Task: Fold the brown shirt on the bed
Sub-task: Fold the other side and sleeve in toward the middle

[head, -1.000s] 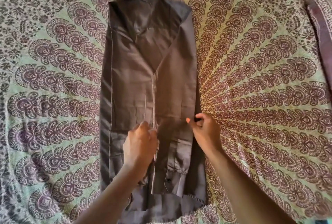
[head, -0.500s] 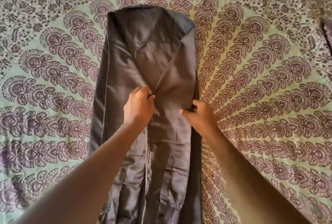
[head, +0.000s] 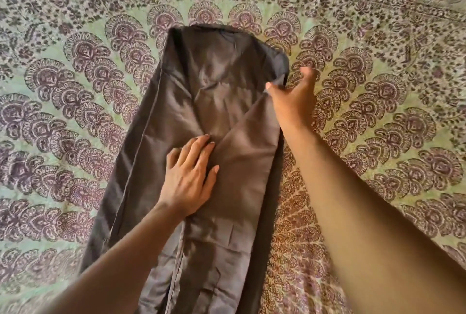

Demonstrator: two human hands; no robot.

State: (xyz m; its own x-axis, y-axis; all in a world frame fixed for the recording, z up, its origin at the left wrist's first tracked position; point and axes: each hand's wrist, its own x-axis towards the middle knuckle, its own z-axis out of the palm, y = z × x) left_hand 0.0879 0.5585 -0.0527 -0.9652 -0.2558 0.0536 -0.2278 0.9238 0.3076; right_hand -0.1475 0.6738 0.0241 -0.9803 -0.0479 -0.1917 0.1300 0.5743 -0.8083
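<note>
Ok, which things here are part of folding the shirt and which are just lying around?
Part of the job:
brown shirt
left hand, pressing flat on it
right hand, pinching its upper right edge

Just there:
patterned bedspread underneath

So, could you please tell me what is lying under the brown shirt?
The patterned bedspread shows all around the brown shirt and runs beneath it; the covered part is hidden. On top, the left hand presses flat.

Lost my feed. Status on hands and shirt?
Left hand flat on brown shirt. Right hand pinching its far right edge. Nothing in the way.
</note>
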